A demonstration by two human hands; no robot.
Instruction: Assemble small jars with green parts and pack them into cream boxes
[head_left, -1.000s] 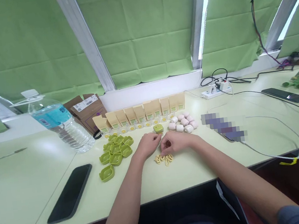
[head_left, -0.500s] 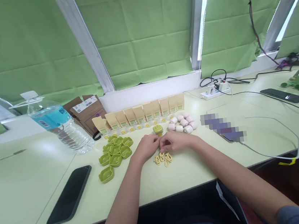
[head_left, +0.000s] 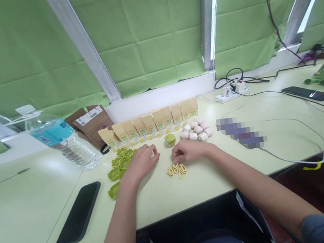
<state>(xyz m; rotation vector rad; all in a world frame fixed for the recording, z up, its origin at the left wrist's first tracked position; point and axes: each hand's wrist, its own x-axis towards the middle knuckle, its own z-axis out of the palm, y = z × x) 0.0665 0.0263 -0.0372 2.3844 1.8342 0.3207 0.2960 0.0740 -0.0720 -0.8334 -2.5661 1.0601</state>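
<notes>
My left hand (head_left: pixel 143 161) hovers over the right edge of the green animal-shaped dishes (head_left: pixel 114 174), fingers loosely curved and thumb apart, with nothing visible in it. My right hand (head_left: pixel 188 151) has its fingertips pinched together at the top of a small pile of yellow loops (head_left: pixel 181 170). Whatever lies between those fingertips is hidden. Just beyond the hands stands a small clear jar with a green lid (head_left: pixel 170 139). To its right lies a cluster of pale pink and white barrel-shaped pieces (head_left: pixel 198 131).
Behind, a row of tan cards (head_left: pixel 158 120) stands with small clear containers before it. A water bottle (head_left: pixel 60 138), cardboard box (head_left: pixel 93 124) and black phone (head_left: pixel 78 214) are on the left. A power strip (head_left: pixel 232 93), cables and another phone (head_left: pixel 308 93) lie right.
My left hand has moved left, away from my right hand and the jar, toward the green dishes. The jar now shows fully. My right hand stays by the yellow loops.
</notes>
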